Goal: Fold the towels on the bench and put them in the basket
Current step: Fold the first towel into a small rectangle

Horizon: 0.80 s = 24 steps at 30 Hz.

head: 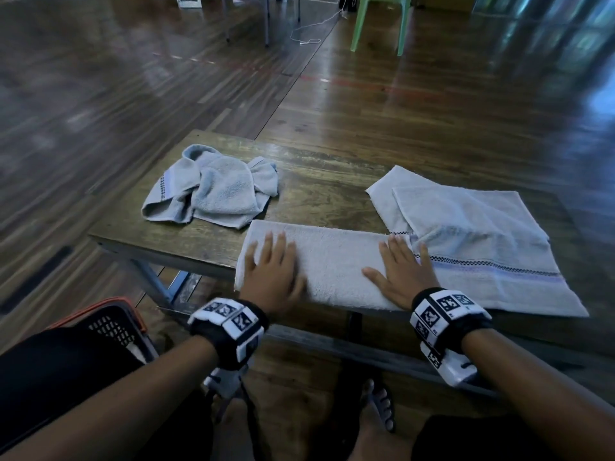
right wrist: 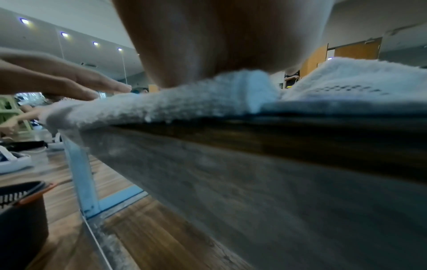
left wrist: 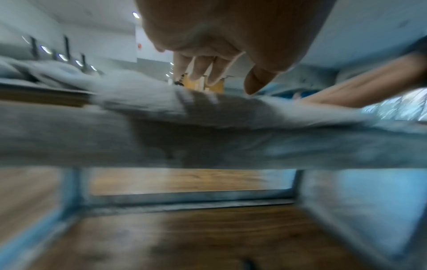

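Note:
A pale towel [head: 336, 264] folded into a long strip lies along the near edge of the wooden bench [head: 319, 181]. My left hand [head: 271, 266] lies flat on its left end, fingers straight. My right hand [head: 401, 269] presses flat on its right part, fingers spread. A second towel [head: 472, 234] lies partly spread at the right, overlapping the strip. A third, light blue towel [head: 213, 188] sits crumpled at the bench's left. The black basket [head: 109, 322] with an orange rim stands on the floor at the lower left. The wrist views show the left hand [left wrist: 215, 54] and the right hand [right wrist: 219, 45] on terry cloth.
A dark wooden floor surrounds the bench. A green plastic chair [head: 382, 18] and metal legs stand far behind. My feet in sandals [head: 379, 407] are under the bench's near side. Bare bench top lies between the crumpled towel and the spread one.

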{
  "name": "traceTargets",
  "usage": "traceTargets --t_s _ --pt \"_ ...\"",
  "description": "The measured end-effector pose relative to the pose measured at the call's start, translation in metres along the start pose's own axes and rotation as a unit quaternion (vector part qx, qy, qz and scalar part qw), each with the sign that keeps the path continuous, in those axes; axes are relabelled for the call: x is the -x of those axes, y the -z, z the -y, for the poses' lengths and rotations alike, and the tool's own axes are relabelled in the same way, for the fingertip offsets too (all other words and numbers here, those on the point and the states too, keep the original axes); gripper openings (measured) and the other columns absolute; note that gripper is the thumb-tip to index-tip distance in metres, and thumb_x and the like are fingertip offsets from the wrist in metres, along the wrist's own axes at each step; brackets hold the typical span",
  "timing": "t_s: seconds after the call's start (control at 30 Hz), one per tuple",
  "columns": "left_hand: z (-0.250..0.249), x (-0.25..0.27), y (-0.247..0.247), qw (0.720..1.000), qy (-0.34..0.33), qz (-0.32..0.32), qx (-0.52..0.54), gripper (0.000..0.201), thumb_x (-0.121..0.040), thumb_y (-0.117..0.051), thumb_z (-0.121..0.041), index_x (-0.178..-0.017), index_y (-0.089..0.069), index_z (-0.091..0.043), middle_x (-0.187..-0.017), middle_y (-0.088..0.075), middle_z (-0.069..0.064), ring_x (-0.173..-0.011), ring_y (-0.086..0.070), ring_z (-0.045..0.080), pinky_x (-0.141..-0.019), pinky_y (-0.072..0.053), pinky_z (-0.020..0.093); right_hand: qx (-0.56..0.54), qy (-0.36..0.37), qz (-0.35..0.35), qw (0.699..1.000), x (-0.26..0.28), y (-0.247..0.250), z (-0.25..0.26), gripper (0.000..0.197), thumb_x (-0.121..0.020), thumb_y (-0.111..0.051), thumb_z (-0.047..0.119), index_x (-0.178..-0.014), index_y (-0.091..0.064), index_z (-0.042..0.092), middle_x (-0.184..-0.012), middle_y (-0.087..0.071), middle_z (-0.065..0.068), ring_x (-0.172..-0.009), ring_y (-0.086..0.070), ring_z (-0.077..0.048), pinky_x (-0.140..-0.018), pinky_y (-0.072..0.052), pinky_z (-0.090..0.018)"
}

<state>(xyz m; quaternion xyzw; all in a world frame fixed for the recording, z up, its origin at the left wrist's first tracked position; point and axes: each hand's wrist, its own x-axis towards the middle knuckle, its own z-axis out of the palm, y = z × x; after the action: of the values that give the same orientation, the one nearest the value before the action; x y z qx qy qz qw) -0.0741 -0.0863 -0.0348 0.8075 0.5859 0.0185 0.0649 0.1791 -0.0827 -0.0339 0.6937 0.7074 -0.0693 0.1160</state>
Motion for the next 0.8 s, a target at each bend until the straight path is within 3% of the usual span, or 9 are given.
traceTargets --t_s 0.13,0.2,0.27,0.37,0.43,0.53,0.6,0.7,0.8 --pt "-0.035 0.016 -0.004 0.993 0.041 0.050 0.096 0.070 -0.092 -0.021 -0.057 -0.148 -0.012 -0.015 -0.158 -0.004 0.009 -0.145 0.001 0.027 -0.116 -0.003 0.048 0.031 0.005 -0.018 0.999 -0.010 0.006 0.009 0.076 -0.089 -0.012 0.065 -0.145 -0.020 0.015 -0.155 -0.019 -0.009 -0.144 -0.013 -0.023 -0.116 0.003 -0.050" --pt "-0.037 0.010 -0.008 0.993 0.055 0.058 0.090 0.071 -0.093 -0.019 -0.058 -0.148 -0.010 -0.015 -0.158 -0.001 0.009 -0.145 0.004 0.028 -0.117 0.000 0.048 0.050 0.014 -0.036 0.998 -0.016 0.016 0.005 0.065 -0.091 -0.017 0.061 -0.135 -0.038 0.019 -0.145 -0.039 -0.006 -0.136 -0.030 -0.022 -0.114 -0.005 -0.051" --pt "-0.028 -0.006 -0.012 0.995 0.041 0.050 0.077 0.073 -0.091 -0.015 -0.062 -0.149 -0.010 -0.017 -0.158 -0.002 0.008 -0.145 0.004 0.027 -0.117 0.002 0.047 0.057 0.008 -0.046 0.997 -0.022 0.028 -0.002 0.054 -0.093 -0.022 0.056 -0.126 -0.049 0.022 -0.136 -0.048 -0.003 -0.129 -0.039 -0.022 -0.110 -0.010 -0.050" --pt "0.000 -0.032 -0.013 0.996 -0.016 0.040 0.079 0.088 -0.075 0.002 -0.070 -0.149 -0.014 -0.024 -0.159 -0.006 0.002 -0.146 0.000 0.022 -0.117 0.001 0.043 0.064 -0.008 -0.057 0.996 -0.028 0.040 -0.016 0.044 -0.095 -0.028 0.048 -0.121 -0.053 0.024 -0.135 -0.047 -0.003 -0.127 -0.036 -0.023 -0.108 -0.012 -0.049" --pt "0.021 -0.045 -0.012 0.996 -0.032 0.037 0.070 0.090 -0.070 0.005 -0.069 -0.148 -0.015 -0.029 -0.158 -0.007 -0.004 -0.146 -0.002 0.018 -0.117 0.000 0.040 0.067 -0.005 -0.050 0.996 -0.031 0.043 -0.025 0.039 -0.095 -0.032 0.044 -0.121 -0.055 0.026 -0.134 -0.047 -0.002 -0.128 -0.033 -0.023 -0.108 -0.012 -0.048" --pt "0.035 -0.052 -0.011 0.999 -0.013 0.027 0.032 0.081 -0.077 0.000 -0.065 -0.148 -0.015 -0.030 -0.158 -0.008 -0.006 -0.146 -0.004 0.020 -0.116 0.000 0.043 0.067 0.001 -0.023 0.997 -0.032 0.045 -0.035 0.035 -0.093 -0.039 0.043 -0.120 -0.057 0.031 -0.134 -0.046 -0.001 -0.128 -0.031 -0.022 -0.107 -0.013 -0.046" --pt "0.024 -0.047 -0.009 0.999 -0.009 0.004 0.037 0.074 -0.082 -0.008 -0.056 -0.144 -0.029 -0.022 -0.155 -0.023 0.002 -0.144 -0.015 0.026 -0.115 -0.005 0.047 0.064 0.002 -0.018 0.998 -0.033 0.045 -0.038 0.032 -0.091 -0.043 0.044 -0.116 -0.060 0.033 -0.133 -0.046 0.000 -0.128 -0.031 -0.022 -0.106 -0.015 -0.046" --pt "-0.015 -0.027 -0.008 0.985 -0.119 -0.077 0.103 0.052 -0.082 -0.028 -0.046 -0.114 -0.058 -0.018 -0.122 -0.056 0.006 -0.119 -0.050 0.027 -0.107 -0.029 0.050 0.056 0.000 -0.018 0.998 -0.036 0.045 -0.040 0.031 -0.090 -0.045 0.045 -0.112 -0.064 0.035 -0.130 -0.047 -0.001 -0.125 -0.032 -0.023 -0.104 -0.017 -0.045" --pt "-0.056 -0.004 -0.019 0.953 -0.257 -0.120 0.104 0.031 -0.080 -0.047 -0.040 -0.102 -0.062 -0.023 -0.106 -0.062 -0.003 -0.101 -0.059 0.017 -0.090 -0.044 0.038 0.067 0.003 -0.016 0.998 -0.039 0.046 -0.039 0.030 -0.089 -0.048 0.045 -0.110 -0.065 0.033 -0.127 -0.047 -0.003 -0.123 -0.032 -0.025 -0.102 -0.019 -0.044"
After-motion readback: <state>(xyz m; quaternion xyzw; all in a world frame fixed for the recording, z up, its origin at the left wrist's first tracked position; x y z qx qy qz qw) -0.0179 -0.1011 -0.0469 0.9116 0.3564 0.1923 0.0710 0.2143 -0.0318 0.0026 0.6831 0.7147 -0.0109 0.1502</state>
